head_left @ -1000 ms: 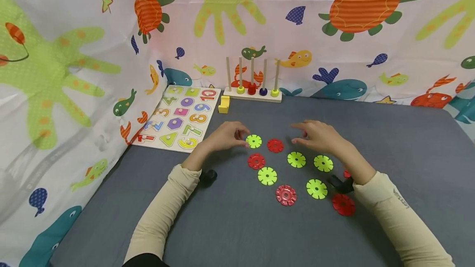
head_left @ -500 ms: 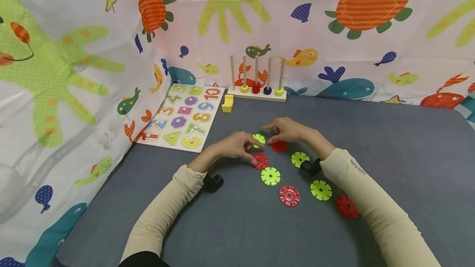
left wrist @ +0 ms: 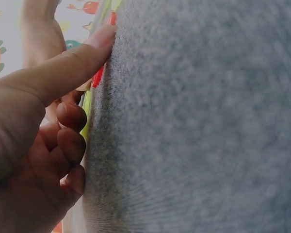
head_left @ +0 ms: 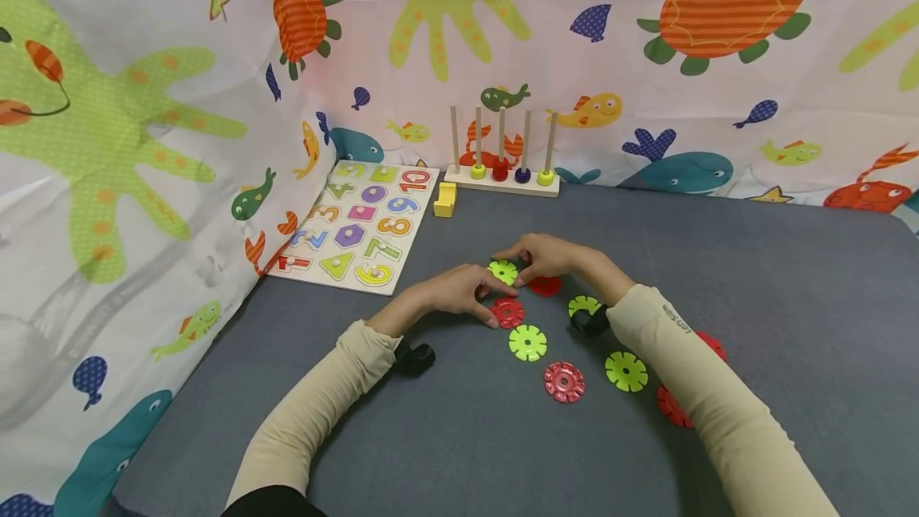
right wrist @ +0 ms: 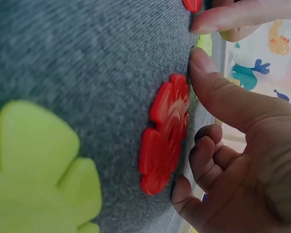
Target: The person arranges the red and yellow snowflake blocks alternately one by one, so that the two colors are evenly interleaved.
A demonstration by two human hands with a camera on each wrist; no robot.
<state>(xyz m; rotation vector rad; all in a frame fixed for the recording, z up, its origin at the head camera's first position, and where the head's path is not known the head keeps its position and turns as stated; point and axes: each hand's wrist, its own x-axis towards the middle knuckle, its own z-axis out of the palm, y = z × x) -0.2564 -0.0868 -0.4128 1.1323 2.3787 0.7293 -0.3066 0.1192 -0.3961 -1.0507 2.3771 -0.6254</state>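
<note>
Several flat notched plastic building discs, red and yellow-green, lie on the grey table. My left hand (head_left: 459, 291) holds the edges of a red disc (head_left: 507, 313), thumb at its near side and index finger at its far side. Just beyond, my right hand (head_left: 549, 255) has thumb and index finger bent round a yellow-green disc (head_left: 502, 272). The left wrist view shows the other left fingers (left wrist: 70, 141) curled in. In the right wrist view, another red disc (right wrist: 167, 136) lies beneath the right palm, outside the grip. Both held discs are low at the tabletop.
Nearer me lie another yellow-green disc (head_left: 527, 343) and a dark red disc (head_left: 564, 382). My right forearm partly covers discs on the right. A number puzzle board (head_left: 359, 230), a yellow block (head_left: 445, 200) and a peg stand (head_left: 502, 180) stand at the back, before a printed cloth.
My right hand has moved left to the far yellow-green disc. My left hand has shifted from that disc to the red one nearer me. The view has turned slightly right to left.
</note>
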